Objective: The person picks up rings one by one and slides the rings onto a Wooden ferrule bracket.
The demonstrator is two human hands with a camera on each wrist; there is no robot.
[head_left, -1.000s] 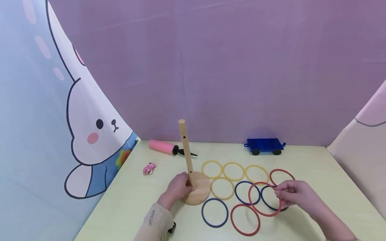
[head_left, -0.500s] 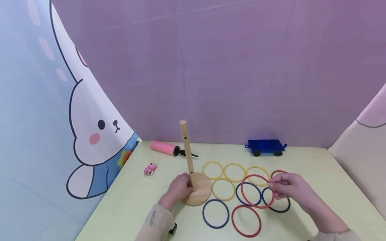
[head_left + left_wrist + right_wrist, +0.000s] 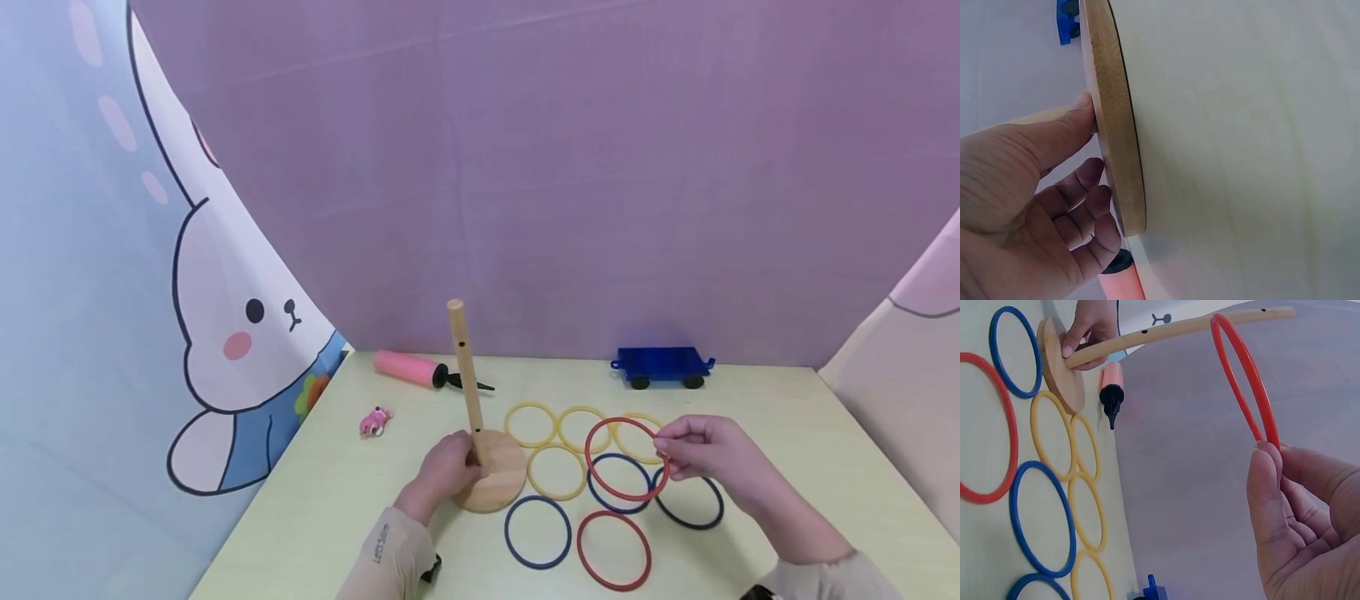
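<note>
Right of centre in the head view, the right hand pinches a thin red plastic-looking ring between thumb and fingers, raised and tilted above flat yellow rings and blue rings. At lower centre, the left hand has thumb and fingers bent about the foot of an upright wooden post on a round base, fingertips touching the base. Another red ring lies at bottom centre-right; a pink cylindrical pump lies behind the post.
</note>
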